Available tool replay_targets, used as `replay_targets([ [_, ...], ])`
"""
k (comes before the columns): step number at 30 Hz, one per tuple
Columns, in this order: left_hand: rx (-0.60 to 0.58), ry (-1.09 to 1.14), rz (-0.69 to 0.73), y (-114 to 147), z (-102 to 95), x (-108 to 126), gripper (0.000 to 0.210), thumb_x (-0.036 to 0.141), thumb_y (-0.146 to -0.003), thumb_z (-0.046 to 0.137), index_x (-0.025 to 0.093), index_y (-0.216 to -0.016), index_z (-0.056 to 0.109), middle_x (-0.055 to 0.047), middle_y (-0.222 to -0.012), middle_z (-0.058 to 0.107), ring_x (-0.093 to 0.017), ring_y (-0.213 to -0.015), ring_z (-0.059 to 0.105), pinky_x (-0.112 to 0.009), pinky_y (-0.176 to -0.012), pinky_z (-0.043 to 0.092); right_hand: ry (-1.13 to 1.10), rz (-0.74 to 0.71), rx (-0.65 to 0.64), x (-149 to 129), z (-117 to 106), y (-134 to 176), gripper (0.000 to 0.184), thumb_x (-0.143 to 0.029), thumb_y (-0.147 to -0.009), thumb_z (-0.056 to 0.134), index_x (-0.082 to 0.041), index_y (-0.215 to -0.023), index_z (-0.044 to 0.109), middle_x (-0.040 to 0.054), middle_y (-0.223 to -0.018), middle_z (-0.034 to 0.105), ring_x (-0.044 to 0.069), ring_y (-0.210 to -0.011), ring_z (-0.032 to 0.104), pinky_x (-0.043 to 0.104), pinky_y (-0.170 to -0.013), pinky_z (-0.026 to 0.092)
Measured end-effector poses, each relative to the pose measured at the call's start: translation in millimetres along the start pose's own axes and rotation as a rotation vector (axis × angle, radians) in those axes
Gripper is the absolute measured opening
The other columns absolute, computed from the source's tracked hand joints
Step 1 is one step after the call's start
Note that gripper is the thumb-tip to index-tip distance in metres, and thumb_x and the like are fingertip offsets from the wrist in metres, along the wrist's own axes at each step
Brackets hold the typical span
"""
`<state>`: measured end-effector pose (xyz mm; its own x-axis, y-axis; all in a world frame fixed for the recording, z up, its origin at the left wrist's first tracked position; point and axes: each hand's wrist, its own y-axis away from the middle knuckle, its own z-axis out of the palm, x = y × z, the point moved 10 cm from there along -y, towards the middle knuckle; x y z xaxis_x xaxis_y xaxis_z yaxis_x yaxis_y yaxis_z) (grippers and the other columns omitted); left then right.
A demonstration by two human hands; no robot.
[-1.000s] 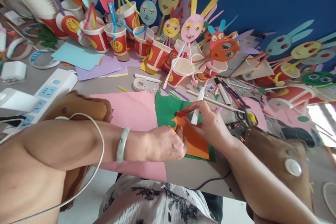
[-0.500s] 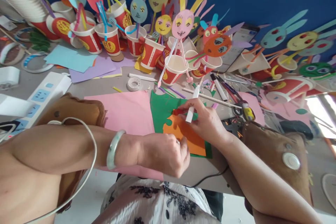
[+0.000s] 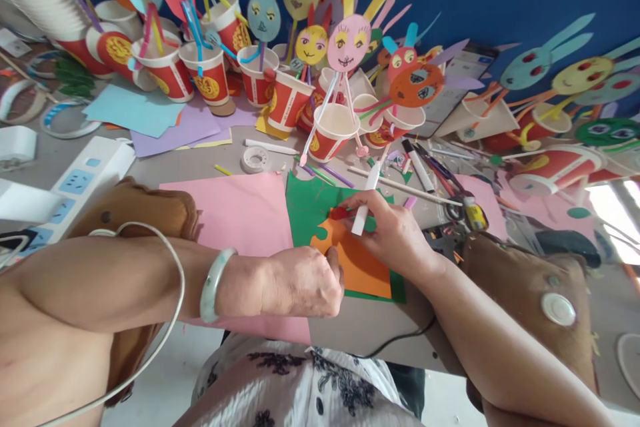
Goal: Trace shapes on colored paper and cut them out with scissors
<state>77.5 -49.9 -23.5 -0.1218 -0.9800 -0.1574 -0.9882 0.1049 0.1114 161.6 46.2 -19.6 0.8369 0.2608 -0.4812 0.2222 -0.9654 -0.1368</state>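
My right hand (image 3: 400, 233) grips a white marker pen (image 3: 367, 197), held slantwise above the paper. By its fingertips lies a small red piece (image 3: 339, 213); whether they touch it I cannot tell. Under that hand is an orange sheet of paper (image 3: 367, 273) with bites cut out of its upper left edge. The orange sheet rests on a green sheet (image 3: 303, 207) with a ragged top edge. My left hand (image 3: 305, 283) is closed, its fingers curled at the left side of the orange sheet. What its fingertips hold, if anything, is hidden. A pink sheet (image 3: 245, 213) lies beneath the left wrist.
Red-and-white paper cups (image 3: 333, 130) with paper-faced rabbit figures line the back. A roll of tape (image 3: 255, 159) and coloured paper (image 3: 175, 130) lie nearer. On the left are a power strip (image 3: 83, 180) and a brown cushion (image 3: 135, 213); another brown cushion (image 3: 525, 300) is on the right.
My left hand has shifted left, and its fingers have drawn back toward the left side of the orange sheet. The right hand and its marker pen stay nearly where they were.
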Motion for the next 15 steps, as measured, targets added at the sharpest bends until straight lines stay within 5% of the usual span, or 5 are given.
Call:
replay_targets([
  [15, 0.073, -0.033, -0.215, 4.3, 3.9, -16.3, 0.046, -0.002, -0.078, 0.045, 0.001, -0.120, 0.064, -0.030, -0.119, 0.065, -0.014, -0.054, 0.064, -0.023, -0.038, 0.038, 0.016, 0.019, 0.004, -0.5, -2.9, -0.7, 0.014, -0.026, -0.086, 0.060, -0.025, -0.099, 0.055, 0.0045, -0.088, 0.077, 0.023, -0.072, 0.074, 0.030, -0.060, 0.055],
])
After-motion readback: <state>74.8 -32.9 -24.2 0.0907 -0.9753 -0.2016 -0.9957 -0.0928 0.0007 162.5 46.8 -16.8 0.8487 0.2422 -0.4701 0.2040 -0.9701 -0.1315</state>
